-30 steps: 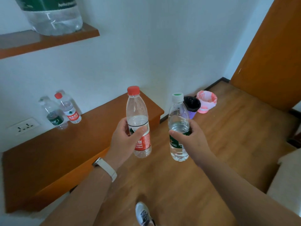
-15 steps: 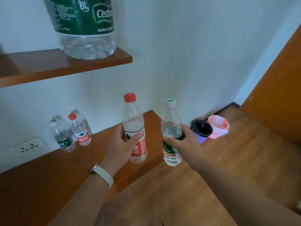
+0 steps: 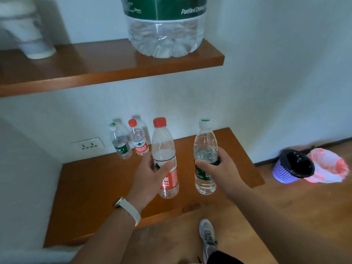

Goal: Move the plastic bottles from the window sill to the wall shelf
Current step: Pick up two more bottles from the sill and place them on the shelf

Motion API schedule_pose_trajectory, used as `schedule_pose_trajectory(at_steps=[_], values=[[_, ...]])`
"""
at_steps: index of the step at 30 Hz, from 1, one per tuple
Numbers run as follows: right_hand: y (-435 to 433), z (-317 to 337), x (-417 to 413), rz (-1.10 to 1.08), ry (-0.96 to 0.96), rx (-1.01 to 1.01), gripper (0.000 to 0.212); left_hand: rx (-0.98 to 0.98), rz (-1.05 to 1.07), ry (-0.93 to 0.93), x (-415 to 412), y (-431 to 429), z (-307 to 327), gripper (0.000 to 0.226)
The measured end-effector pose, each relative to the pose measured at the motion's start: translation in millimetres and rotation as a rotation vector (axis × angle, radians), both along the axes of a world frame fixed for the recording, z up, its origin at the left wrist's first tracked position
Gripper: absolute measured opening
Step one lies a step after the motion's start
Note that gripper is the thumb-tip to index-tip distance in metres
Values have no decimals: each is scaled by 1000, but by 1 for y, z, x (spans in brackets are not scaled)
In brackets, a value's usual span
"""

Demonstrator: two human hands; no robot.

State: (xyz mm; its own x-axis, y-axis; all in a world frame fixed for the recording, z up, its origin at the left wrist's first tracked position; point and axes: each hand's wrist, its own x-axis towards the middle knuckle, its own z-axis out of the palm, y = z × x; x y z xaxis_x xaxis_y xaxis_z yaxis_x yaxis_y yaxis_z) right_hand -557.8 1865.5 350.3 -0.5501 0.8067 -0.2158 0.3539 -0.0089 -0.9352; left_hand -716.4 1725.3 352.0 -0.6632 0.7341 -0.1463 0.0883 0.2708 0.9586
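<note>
Two bottles in hand: you carry one in each of your hands, both upright and hanging over the lower shelf (image 3: 91,197), touching nothing.
Left hand (image 3: 150,178): wrapped round the middle of the red-capped bottle (image 3: 163,141), thumb across its label. The bottle is part full.
Right hand (image 3: 222,169): fingers and thumb closed round the green-labelled bottle (image 3: 205,141), about at its water line.
Lower shelf: a wooden ledge on the wall. A small green-labelled bottle (image 3: 121,144) and a small red-labelled bottle (image 3: 139,142) stand side by side at its back, near the wall socket (image 3: 88,145).
Upper shelf (image 3: 95,73): carries a large water jug (image 3: 165,35) at the right end and a blurred white vessel (image 3: 28,35) at the left, with bare board between.
Window sill: not in view.
Step in hand: the carry, by my reading. Both bottles are at the shelves and neither is set down yet.
Next move: choose your board. The pair parked below suggests the lower shelf, though that is not certain. Bring each base down flat beside them, leave a gap so you knock nothing over, and let go only once the bottle stands.
Floor: a purple basket (image 3: 285,172) and a pink-lined bin (image 3: 327,166) sit well apart to the right.
</note>
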Motion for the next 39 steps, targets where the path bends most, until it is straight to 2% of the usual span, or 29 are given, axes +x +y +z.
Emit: schedule_pose_trajectory(at_steps=[5, 12, 15, 19, 24, 28, 31, 34, 39], values=[[51, -13, -31, 54, -7, -8, 59, -22, 54, -15, -13, 41, -2, 60], [121, -25, -70, 137, -28, -38, 55, -95, 191, 7, -39, 91, -10, 52], [136, -33, -92, 195, -54, -39, 53, -136, 268, 5, -46, 97, -17, 55], [141, -45, -116, 274, -62, -45, 55, -151, 346, -26, -52, 96, -25, 48], [142, -47, -141, 347, -100, 10, 54, -168, 318, -24, -75, 102, -32, 45], [138, -51, -155, 301, -100, 25, 53, -170, 226, -31, -95, 108, -43, 50], [136, -55, -164, 278, -116, 25, 54, -190, 202, 82, -106, 114, -51, 56], [140, -62, -170, 263, -142, 46, 53, -219, 205, 186, -113, 124, -59, 42], [150, -80, -178, 226, -184, 64, 49, -254, 212, 96, -120, 134, -79, 41]])
